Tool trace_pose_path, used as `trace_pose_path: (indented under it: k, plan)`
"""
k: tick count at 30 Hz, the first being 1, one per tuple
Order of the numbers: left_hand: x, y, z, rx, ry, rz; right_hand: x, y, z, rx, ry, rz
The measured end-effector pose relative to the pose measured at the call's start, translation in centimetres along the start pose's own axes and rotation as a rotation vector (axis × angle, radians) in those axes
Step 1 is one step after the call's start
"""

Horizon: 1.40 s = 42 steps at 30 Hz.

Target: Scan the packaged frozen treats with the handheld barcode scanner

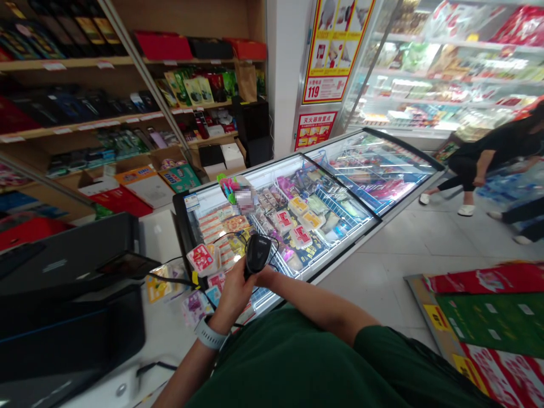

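Observation:
A black handheld barcode scanner (pixel 258 255) is held upright in front of me, above the near end of a glass-topped chest freezer (pixel 331 243). My left hand (pixel 234 292), with a pale watch band on its wrist, is closed round the scanner's lower part. My right hand (pixel 266 277) meets it from the right, its fingers closed against the handle and partly hidden. A thin black cable loops around the scanner. Just left of the hands, a red-and-white food pack (pixel 203 258) and a purple-and-white pack (pixel 196 304) lie by the freezer's edge.
A black checkout machine (pixel 63 260) stands on the white counter (pixel 164 226) at left. Shelves (pixel 123 122) of bottles and boxes line the back left. People in dark clothes (pixel 480 153) are at far right. Stacked red and green packages (pixel 488 317) sit on the right floor.

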<state>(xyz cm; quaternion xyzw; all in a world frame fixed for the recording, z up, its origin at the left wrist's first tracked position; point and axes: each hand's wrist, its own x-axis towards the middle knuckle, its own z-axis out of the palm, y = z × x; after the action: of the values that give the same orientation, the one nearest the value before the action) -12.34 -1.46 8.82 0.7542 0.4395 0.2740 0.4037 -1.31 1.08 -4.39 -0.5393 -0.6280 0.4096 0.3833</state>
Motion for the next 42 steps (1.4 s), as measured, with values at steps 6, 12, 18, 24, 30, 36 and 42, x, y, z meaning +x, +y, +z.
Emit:
trace_pose_path:
  k: [6,12,18,24,30,36,42]
  plan:
    - [0.1,0.3,-0.2,0.0,-0.008,-0.024,0.2,0.7,-3.4,-0.208,0.124,0.118]
    - [0.1,-0.3,-0.5,0.019,0.014,-0.1,-1.7,2.7,-7.3,-0.042,0.323,0.412]
    - [0.4,-1.7,-0.7,0.032,0.014,-0.122,-3.4,2.8,-11.1,0.444,0.47,0.529]
    - [0.4,-0.1,-0.1,0.047,-0.029,-0.083,-3.5,2.0,-12.8,0.575,0.566,0.397]
    - [0.3,0.6,0.5,0.063,-0.091,-0.034,-3.1,0.8,-13.5,0.565,0.63,0.288]
    - [0.2,0.0,0.7,0.065,-0.119,-0.029,-2.9,0.2,-13.9,0.522,0.602,0.247]
    - [0.2,-0.1,0.9,0.049,-0.138,-0.052,-2.9,0.6,-14.1,0.421,0.597,0.209]
